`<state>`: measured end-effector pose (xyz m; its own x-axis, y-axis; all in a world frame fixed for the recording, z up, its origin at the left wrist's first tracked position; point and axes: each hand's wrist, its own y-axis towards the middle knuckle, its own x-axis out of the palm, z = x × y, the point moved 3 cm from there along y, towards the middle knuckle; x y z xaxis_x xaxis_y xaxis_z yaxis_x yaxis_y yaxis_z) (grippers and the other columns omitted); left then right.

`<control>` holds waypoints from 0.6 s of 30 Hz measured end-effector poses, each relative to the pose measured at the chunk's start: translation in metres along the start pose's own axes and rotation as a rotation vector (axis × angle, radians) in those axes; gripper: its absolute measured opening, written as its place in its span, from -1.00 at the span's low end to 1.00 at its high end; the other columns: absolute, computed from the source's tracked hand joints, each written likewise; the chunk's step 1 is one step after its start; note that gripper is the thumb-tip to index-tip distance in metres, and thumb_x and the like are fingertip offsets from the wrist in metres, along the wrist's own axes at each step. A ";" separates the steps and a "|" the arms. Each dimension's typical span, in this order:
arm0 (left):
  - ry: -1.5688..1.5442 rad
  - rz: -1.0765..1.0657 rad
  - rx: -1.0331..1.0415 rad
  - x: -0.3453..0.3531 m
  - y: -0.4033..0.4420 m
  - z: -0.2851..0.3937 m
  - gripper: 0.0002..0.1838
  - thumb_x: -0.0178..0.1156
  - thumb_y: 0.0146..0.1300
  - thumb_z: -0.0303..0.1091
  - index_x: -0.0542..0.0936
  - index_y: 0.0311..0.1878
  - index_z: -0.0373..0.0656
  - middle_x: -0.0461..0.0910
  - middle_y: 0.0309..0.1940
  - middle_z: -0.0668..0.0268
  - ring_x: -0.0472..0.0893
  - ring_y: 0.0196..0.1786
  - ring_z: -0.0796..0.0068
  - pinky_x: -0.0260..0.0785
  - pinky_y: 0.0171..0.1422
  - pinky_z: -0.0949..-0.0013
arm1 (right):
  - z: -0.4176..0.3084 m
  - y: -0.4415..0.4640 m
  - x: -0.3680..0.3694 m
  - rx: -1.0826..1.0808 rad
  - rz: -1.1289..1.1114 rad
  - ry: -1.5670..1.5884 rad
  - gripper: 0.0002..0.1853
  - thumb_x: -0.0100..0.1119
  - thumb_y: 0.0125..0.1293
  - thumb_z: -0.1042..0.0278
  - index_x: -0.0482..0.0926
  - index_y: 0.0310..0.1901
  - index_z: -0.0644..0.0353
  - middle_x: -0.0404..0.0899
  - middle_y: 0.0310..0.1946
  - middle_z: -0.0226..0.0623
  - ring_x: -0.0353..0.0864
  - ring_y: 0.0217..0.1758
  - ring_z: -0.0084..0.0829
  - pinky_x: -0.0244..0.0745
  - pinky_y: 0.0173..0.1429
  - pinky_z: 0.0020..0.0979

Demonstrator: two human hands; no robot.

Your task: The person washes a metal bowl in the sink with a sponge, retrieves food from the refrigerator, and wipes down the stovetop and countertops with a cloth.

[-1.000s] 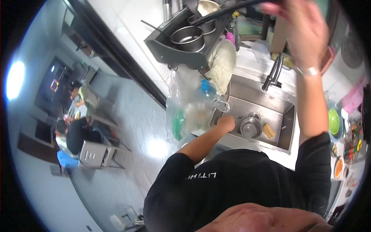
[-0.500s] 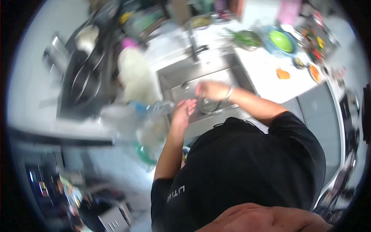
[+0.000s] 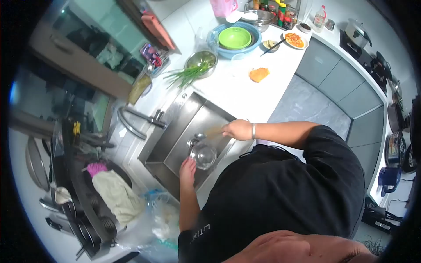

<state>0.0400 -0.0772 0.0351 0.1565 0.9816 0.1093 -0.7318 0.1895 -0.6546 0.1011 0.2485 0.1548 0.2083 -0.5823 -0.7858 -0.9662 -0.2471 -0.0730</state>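
Note:
Over the steel sink (image 3: 177,125), my left hand (image 3: 187,170) grips the rim of a clear glass bowl (image 3: 204,155), which is tilted with its inside partly in sight. My right hand (image 3: 239,130), a band at its wrist, is at the sink's right edge. Its fingers close on a tan, blurred thing (image 3: 215,131) that points left over the basin; its kind cannot be made out. The sink drain (image 3: 193,142) lies just beyond the bowl. A curved faucet (image 3: 131,122) stands at the far left rim.
On the counter are a bowl with green stalks (image 3: 201,65), a green basin (image 3: 234,38) in a blue one, an orange piece of food (image 3: 259,74) and a plate of orange shreds (image 3: 294,40). A pale cloth (image 3: 116,195) and a plastic bag (image 3: 160,215) lie to the left.
The view has turned rightward. My right hand has moved away from the bowl and now shows a tan thing in its fingers. My left hand now grips the bowl's rim.

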 end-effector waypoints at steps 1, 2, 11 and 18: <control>0.038 0.070 -0.021 -0.016 0.016 -0.015 -0.47 0.15 0.35 -0.08 0.41 0.26 -0.20 0.48 0.18 0.17 0.45 0.22 0.28 0.17 0.36 0.15 | 0.026 -0.003 -0.016 0.029 0.042 0.056 -0.75 -0.01 0.41 0.16 0.53 -0.15 0.16 0.59 -0.32 -0.03 0.58 -0.16 0.01 0.46 -0.07 -0.10; 0.130 0.165 -0.052 -0.033 0.038 -0.032 -0.48 0.14 0.33 -0.10 0.41 0.25 -0.21 0.49 0.14 0.17 0.47 0.18 0.29 0.23 0.30 0.12 | 0.050 -0.003 -0.044 0.023 0.108 0.076 -0.75 -0.02 0.40 0.15 0.53 -0.11 0.13 0.59 -0.32 -0.03 0.59 -0.16 0.00 0.47 -0.06 -0.11; 0.226 0.043 -0.139 -0.039 0.111 -0.127 -0.62 0.16 0.18 -0.50 0.51 0.10 -0.28 0.58 -0.03 0.09 0.56 0.06 0.28 0.40 0.09 0.24 | 0.360 0.061 -0.369 0.476 0.772 -0.345 -0.79 0.06 0.26 0.36 0.63 -0.15 0.17 0.63 -0.21 -0.02 0.63 -0.13 -0.07 0.52 0.00 -0.16; -0.008 0.429 -0.427 -0.004 0.127 -0.145 -0.68 0.20 0.25 -0.22 0.60 -0.05 -0.25 0.65 -0.19 0.06 0.65 -0.16 0.12 0.55 -0.18 0.08 | 0.538 0.100 -0.459 0.730 0.545 -0.917 -0.76 0.01 0.23 0.38 0.66 -0.25 0.29 0.65 -0.13 0.01 0.69 -0.09 -0.11 0.61 -0.02 -0.18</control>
<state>0.0424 -0.0599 -0.1568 -0.0994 0.9690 -0.2262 -0.3970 -0.2471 -0.8839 -0.1723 0.9077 0.1784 -0.1351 0.3394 -0.9309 -0.8123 0.5001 0.3002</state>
